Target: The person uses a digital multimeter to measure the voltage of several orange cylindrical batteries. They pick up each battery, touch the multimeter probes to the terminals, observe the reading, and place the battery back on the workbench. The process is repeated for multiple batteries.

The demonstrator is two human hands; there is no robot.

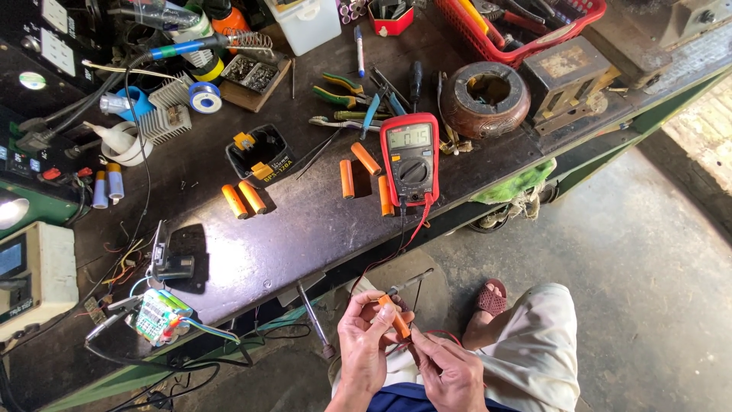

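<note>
Cell (396, 318) lies slanted between both hands: left hand (364, 345) fingers pinch its upper end, right hand (450, 371) fingers pinch a probe at its lower end.

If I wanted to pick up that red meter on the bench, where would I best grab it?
Probably by the two long sides of the red meter, coming straight down from above. It lies flat, face up, on the bench. Mind the orange cells close along its left side and the wires trailing from its lower end.
</note>
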